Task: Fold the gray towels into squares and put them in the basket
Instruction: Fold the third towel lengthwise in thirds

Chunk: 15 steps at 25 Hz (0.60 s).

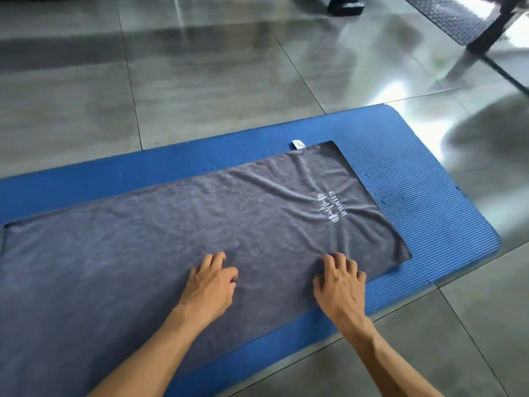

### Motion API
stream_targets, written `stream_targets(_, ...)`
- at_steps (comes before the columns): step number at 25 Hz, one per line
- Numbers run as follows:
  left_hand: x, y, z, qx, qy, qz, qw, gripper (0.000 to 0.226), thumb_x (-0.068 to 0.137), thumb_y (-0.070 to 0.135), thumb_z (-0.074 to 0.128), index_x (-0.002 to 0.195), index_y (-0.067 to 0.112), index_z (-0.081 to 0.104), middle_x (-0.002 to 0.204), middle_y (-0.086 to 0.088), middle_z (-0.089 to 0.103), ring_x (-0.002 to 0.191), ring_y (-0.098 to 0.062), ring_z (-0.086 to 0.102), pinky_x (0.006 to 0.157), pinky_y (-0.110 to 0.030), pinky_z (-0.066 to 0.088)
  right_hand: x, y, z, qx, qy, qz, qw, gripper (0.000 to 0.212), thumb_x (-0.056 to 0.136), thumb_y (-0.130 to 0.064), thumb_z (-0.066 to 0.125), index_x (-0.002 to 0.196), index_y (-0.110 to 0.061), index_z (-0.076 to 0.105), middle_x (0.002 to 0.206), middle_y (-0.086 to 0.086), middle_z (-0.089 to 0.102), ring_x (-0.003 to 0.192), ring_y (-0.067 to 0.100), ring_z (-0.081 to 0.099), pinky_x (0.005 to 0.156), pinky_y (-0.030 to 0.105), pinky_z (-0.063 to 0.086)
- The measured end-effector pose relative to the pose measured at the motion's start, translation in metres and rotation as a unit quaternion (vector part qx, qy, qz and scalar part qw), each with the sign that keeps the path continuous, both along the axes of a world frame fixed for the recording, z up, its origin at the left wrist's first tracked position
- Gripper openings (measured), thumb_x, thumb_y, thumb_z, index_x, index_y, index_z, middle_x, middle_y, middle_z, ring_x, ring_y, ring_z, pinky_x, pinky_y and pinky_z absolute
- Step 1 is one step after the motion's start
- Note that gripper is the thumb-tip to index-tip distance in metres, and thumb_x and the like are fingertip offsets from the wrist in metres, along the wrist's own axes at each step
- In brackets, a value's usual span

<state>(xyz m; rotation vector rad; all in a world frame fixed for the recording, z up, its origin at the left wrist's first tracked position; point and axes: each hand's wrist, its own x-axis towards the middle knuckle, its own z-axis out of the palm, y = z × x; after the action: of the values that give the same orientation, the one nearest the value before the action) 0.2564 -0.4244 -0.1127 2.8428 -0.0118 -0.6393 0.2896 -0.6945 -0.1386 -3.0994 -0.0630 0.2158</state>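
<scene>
While both hands rest on it, the gray towel (183, 233) lies spread out flat and unfolded on the blue mat (423, 179), running from the left edge of the frame to right of centre. Head view, only view. The mat is ribbed and lies on a gray tiled floor (200, 81) that fills the upper half of the frame. Towel surface: creases radiate around a white printed logo (329, 207) at centre right; a small white tag (297, 144) sticks out from the far edge of the towel onto the mat. Left hand (213, 285): lower centre of the frame, palm down on the towel, fingers bent at the knuckles with the tips on the cloth; whether any fabric is pinched cannot be told. Right hand (340, 285): lower right of centre, palm down at the near edge of the towel close to its near right corner, fingers spread and curled with the tips on the cloth; a pinch cannot be confirmed here either. The hands are well apart. Containers: no basket shows in this view. Upper right of the frame: a dark textured mat (449, 15) and a dark furniture leg (492, 27) on the floor.
</scene>
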Motion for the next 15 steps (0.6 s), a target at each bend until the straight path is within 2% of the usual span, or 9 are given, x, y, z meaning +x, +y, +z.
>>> stream_targets(1,0.01,-0.001,-0.001,0.0,-0.009,0.002,1.0,0.02,0.099,0.034,0.046,0.115,0.027,0.056,0.142,0.003,0.033,0.132,-0.022,0.033,0.1,-0.039,0.037,0.005,0.0,-0.002,0.019,-0.014,0.015,1.0,0.043,0.085,-0.031,0.057,0.126,-0.019,0.055,0.133,0.004,0.052,0.115,0.033,0.052,0.088,0.047,0.047)
stream_targets(3,0.03,-0.009,-0.001,0.011,-0.026,0.014,0.999,0.031,0.101,0.034,0.042,0.13,0.024,0.046,0.142,0.001,0.037,0.127,-0.023,0.038,0.097,-0.039,0.043,0.012,0.0,-0.013,0.056,-0.015,0.063,0.996,0.051,0.093,-0.034,0.051,0.142,-0.023,0.045,0.15,0.004,0.041,0.133,0.031,0.041,0.102,0.046,0.042)
stream_targets(6,0.059,-0.016,-0.001,0.012,-0.002,0.039,0.999,0.054,0.103,0.035,0.038,0.152,0.025,0.018,0.138,-0.003,0.04,0.123,-0.026,0.042,0.092,-0.04,0.045,0.005,-0.009,-0.033,0.052,0.009,0.098,0.994,0.054,0.102,-0.047,0.027,0.153,-0.03,0.028,0.162,-0.002,0.025,0.149,0.024,0.022,0.119,0.041,0.02)
stream_targets(8,0.076,-0.017,0.0,0.027,0.035,0.041,0.998,0.061,0.098,0.036,0.05,0.151,0.028,0.019,0.139,-0.005,0.035,0.127,-0.028,0.037,0.095,-0.042,0.044,-0.003,-0.012,-0.038,0.029,0.014,0.084,0.996,0.055,0.102,-0.048,0.022,0.155,-0.032,0.025,0.163,-0.002,0.022,0.15,0.024,0.017,0.12,0.043,0.01)
stream_targets(10,0.091,-0.022,-0.001,0.056,0.051,0.029,0.997,0.07,0.09,0.031,0.064,0.146,0.031,0.022,0.148,-0.007,0.02,0.136,-0.03,0.025,0.101,-0.047,0.041,0.0,-0.003,-0.034,0.029,0.009,0.054,0.998,0.054,0.098,-0.043,0.031,0.148,-0.027,0.039,0.157,0.002,0.035,0.145,0.031,0.031,0.117,0.047,0.018)
stream_targets(12,0.108,-0.031,-0.002,0.078,0.087,-0.007,0.993,0.093,0.086,0.02,0.067,0.152,0.038,0.005,0.159,-0.01,-0.008,0.146,-0.038,0.002,0.109,-0.058,0.03,0.019,0.012,-0.026,0.064,-0.018,0.05,0.997,0.048,0.092,-0.037,0.04,0.134,-0.019,0.054,0.145,0.006,0.047,0.132,0.035,0.045,0.11,0.049,0.031)
stream_targets(13,0.117,-0.036,-0.001,0.083,0.114,-0.025,0.99,0.101,0.085,0.015,0.067,0.152,0.042,-0.005,0.159,-0.011,-0.021,0.146,-0.042,-0.008,0.111,-0.062,0.024,0.032,0.019,-0.024,0.081,-0.039,0.068,0.994,0.046,0.092,-0.035,0.041,0.133,-0.018,0.055,0.145,0.006,0.047,0.132,0.034,0.045,0.11,0.049,0.032)
stream_targets(15,0.134,-0.041,-0.001,0.091,0.149,-0.049,0.983,0.111,0.084,0.009,0.067,0.15,0.046,-0.015,0.156,-0.012,-0.032,0.144,-0.049,-0.016,0.111,-0.066,0.021,0.066,0.031,-0.026,0.102,-0.054,0.104,0.988,0.05,0.096,-0.035,0.038,0.143,-0.019,0.047,0.155,0.007,0.038,0.142,0.031,0.034,0.115,0.048,0.027)
